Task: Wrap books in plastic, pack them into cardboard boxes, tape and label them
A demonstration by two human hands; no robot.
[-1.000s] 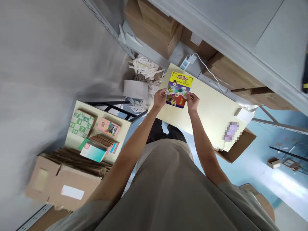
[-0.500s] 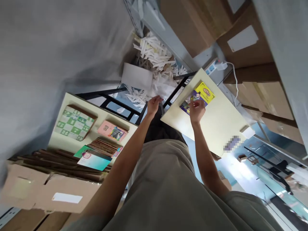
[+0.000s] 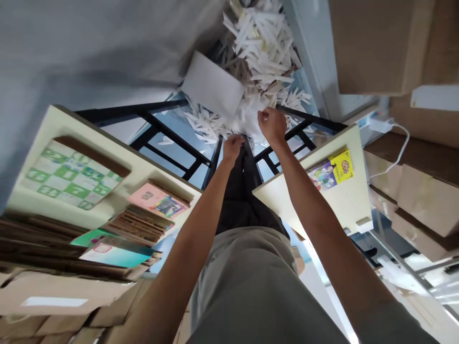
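My left hand (image 3: 234, 147) hovers low in the middle, above my dark trousers, its fingers curled together. My right hand (image 3: 273, 125) is a little farther forward, fingertips pinched, in front of the heap of white paper strips (image 3: 265, 43). Whatever either hand may hold is too small or hidden to make out. On the right table (image 3: 289, 203) lies a stack of yellow and purple booklets (image 3: 332, 169), beyond my right forearm. On the left table (image 3: 77, 122) are a pink stack of booklets (image 3: 158, 198) and a green-and-white checked stack (image 3: 73, 179).
A white box or board (image 3: 213, 86) lies among the strips on the floor. Black table-leg frames (image 3: 168, 141) stand on both sides. Cardboard pieces (image 3: 46, 246) and a green card (image 3: 114, 253) crowd the lower left. Cardboard boxes (image 3: 426, 191) and a white cable (image 3: 403, 145) are at right.
My right hand has moved from over the yellow and purple booklets to in front of the paper strips. The left hand stays near the middle. The view has turned.
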